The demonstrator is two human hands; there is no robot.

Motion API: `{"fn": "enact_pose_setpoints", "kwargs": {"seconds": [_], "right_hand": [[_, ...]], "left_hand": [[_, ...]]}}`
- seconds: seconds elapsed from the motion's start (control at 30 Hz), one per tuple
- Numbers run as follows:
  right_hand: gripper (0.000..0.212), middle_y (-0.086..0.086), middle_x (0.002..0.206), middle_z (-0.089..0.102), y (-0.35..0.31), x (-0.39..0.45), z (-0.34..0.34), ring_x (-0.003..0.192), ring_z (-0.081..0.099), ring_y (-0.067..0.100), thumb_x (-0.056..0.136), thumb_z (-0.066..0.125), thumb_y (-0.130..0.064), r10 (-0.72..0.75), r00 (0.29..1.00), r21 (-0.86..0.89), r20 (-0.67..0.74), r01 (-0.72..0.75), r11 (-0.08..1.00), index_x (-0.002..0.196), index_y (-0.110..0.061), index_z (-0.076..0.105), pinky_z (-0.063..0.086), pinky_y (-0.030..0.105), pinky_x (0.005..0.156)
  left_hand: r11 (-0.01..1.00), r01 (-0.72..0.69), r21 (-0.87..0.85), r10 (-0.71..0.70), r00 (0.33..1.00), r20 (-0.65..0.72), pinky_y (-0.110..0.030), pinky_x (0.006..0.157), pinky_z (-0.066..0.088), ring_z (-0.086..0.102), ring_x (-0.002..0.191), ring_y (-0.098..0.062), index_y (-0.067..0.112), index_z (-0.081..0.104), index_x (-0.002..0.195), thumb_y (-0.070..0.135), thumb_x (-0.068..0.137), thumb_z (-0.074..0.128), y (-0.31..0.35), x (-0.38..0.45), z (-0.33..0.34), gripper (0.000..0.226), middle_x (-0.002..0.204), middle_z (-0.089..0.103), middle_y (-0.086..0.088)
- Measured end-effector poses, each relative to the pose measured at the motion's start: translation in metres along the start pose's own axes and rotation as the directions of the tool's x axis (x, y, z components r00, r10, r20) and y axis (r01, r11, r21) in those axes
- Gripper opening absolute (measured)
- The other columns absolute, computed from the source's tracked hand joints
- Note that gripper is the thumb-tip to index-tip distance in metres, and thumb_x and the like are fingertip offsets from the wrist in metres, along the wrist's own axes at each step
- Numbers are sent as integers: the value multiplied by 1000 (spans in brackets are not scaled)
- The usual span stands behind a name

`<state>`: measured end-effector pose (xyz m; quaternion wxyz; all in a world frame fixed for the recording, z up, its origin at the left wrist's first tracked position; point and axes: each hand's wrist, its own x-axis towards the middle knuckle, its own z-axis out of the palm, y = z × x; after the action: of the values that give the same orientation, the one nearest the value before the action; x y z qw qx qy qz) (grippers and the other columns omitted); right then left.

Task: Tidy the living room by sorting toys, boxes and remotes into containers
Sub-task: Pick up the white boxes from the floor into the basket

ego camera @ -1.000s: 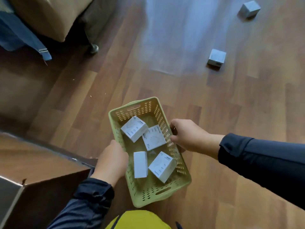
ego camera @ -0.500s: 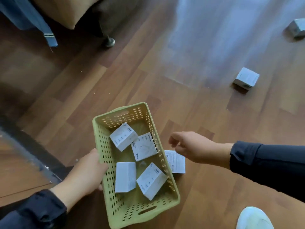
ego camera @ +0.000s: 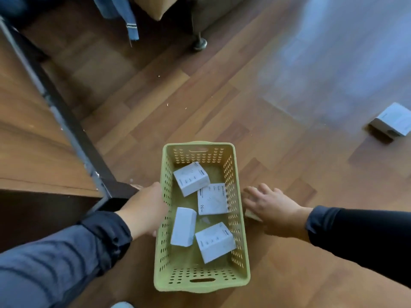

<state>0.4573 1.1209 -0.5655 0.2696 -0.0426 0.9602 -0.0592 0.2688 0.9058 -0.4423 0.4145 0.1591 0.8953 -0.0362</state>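
Wooden floor (ego camera: pixel 222 96) fills most of my view, with a table edge (ego camera: pixel 73 134) on the left and a sofa leg (ego camera: pixel 199 42) up top. I see the green basket (ego camera: pixel 200 283) with four white boxes (ego camera: pixel 191 178) inside, my left hand (ego camera: pixel 146 210) gripping its left wall. A moment ago the right hand (ego camera: pixel 269 207) hung loosely curled above a box lying on the floor beside the basket; now it has dropped onto that box (ego camera: pixel 252 215), fingers spread wide and not yet closed round it. I judge the fifth box is about to be picked up. Another box (ego camera: pixel 393 120) lies well apart at the right edge
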Motion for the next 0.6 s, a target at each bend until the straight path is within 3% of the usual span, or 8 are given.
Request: {"fn": "enact_pose_setpoints", "kwargs": {"seconds": [0.1, 0.2, 0.27, 0.33, 0.47, 0.6], "right_hand": [[70, 5, 149, 29, 28, -10, -28, 120, 38, 30, 77, 57, -54, 255, 960, 195, -118, -229, 954, 138, -27, 34, 51, 42, 87], [76, 5, 150, 30, 50, -24, -54, 124, 35, 31, 73, 59, -55, 516, 834, 393, -198, -414, 821, 139, -24, 35, 48, 44, 93], [76, 5, 148, 32, 55, -35, -68, 124, 33, 30, 73, 53, -58, 652, 720, 541, -238, -459, 705, 138, -23, 36, 45, 46, 97], [75, 4, 145, 34, 54, -46, -81, 122, 33, 28, 73, 51, -61, 684, 652, 554, -328, -453, 698, 137, -24, 37, 44, 45, 98], [78, 2, 144, 34, 35, -53, -91, 122, 32, 25, 70, 49, -63, 582, 726, 458, -365, -404, 792, 138, -27, 35, 45, 43, 97], [81, 3, 153, 29, 29, -51, -79, 125, 33, 26, 76, 47, -68, 508, 801, 322, -317, -412, 852, 144, -27, 30, 44, 42, 96]], "left_hand": [[1000, -2, 10, 3, 999, -44, -43, 78, 61, 67, 82, -32, 2, 49, 115, 9, 96, 50, 10, 9, 10, 21, 81, 56, -5], [998, -53, 14, 54, 998, -14, -39, 64, 61, 71, 79, -31, 6, 49, 112, 8, 96, 49, 30, 18, 18, 16, 93, 65, -7], [995, -97, 5, 97, 995, 3, -37, 57, 59, 72, 75, -30, 11, 49, 109, 7, 95, 49, 46, 23, 23, 14, 96, 68, -8], [989, -147, -9, 147, 989, 8, -38, 56, 60, 73, 72, -29, 11, 50, 106, 7, 94, 48, 63, 27, 27, 13, 93, 70, -8], [972, -193, -133, 192, 981, -18, -49, 68, 63, 75, 79, -35, 4, 51, 108, 7, 93, 52, 87, 30, 34, 15, 95, 71, -16], [950, -195, -243, 201, 979, 0, -46, 65, 64, 75, 79, -34, 3, 49, 106, 4, 94, 55, 102, 31, 43, 14, 101, 70, -16]]}}
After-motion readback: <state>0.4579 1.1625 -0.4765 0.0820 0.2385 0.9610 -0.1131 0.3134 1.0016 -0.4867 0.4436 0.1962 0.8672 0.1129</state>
